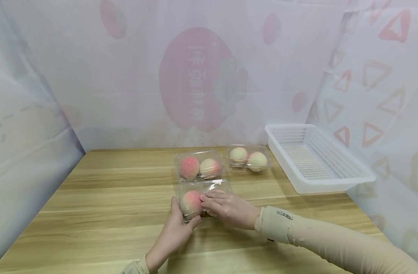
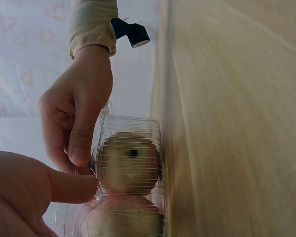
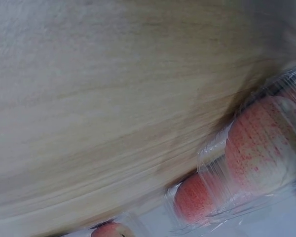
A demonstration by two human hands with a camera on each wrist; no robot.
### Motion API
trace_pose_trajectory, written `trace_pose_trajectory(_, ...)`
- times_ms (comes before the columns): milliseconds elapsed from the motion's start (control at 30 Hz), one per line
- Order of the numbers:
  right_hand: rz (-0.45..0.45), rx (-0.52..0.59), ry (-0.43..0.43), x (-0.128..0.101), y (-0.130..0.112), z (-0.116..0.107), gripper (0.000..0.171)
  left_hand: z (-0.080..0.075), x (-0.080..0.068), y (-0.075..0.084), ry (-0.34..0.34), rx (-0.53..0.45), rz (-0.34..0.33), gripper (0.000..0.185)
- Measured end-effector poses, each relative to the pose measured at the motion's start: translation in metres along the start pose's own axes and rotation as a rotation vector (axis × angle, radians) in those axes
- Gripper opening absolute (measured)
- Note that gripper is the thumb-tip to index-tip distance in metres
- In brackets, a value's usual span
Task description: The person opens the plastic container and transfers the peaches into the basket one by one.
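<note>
A clear plastic clamshell box (image 1: 212,185) with two pink-and-cream peaches stands at the table's middle. At its left front corner, my left hand (image 1: 176,228) grips it, thumb at the front and fingers along the left side. From the right, my right hand (image 1: 231,209) reaches over the lid, partly hiding the right-hand peach. In the left wrist view, the right thumb and bent fingers meet at the lid's edge, and the left thumb (image 2: 71,187) presses there too. Ridged plastic covers a peach (image 2: 128,170) in that view. The right wrist view shows a pink peach (image 3: 261,143) under clear plastic.
Directly behind the held box is a second clear box (image 1: 199,153) with two peaches. A third peach box (image 1: 248,149) stands farther back on the right. Beside it is a white perforated basket (image 1: 298,184), near the right edge of the wooden table (image 1: 102,198). Printed cloth surrounds the table.
</note>
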State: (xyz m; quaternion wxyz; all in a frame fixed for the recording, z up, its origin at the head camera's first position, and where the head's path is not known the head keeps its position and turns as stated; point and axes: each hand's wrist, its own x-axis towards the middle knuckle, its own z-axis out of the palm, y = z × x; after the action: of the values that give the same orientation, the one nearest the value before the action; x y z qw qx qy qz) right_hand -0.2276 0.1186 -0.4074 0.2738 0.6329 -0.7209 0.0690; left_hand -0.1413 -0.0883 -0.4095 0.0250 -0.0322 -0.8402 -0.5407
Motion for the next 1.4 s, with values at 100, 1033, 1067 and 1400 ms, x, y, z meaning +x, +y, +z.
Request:
trace_pose_trajectory(100,0.012,0.016,0.022,0.0016,-0.0002,0.0000,0.038,0.0000,0.0005,-0.0012,-0.012,-0.003,-0.010,0.098)
trace_pose_trajectory(1033,0.085,0.130,0.053,0.0050,0.0023,0.0025,0.036,0.0003,0.0039,0.0010,-0.002,-0.154,-0.102,0.089)
trace_pose_trajectory(1067,0.092,0.139,0.056,0.0052,0.0023,0.0025,0.036,-0.0001,0.0039,0.0010,-0.001,-0.155,-0.109,0.089)
trace_pose_trajectory(1400,0.123,0.283,0.084,0.0077,0.0052,0.0015,0.028,0.0001,0.0026,0.0024,0.005,-0.170,-0.118,0.087)
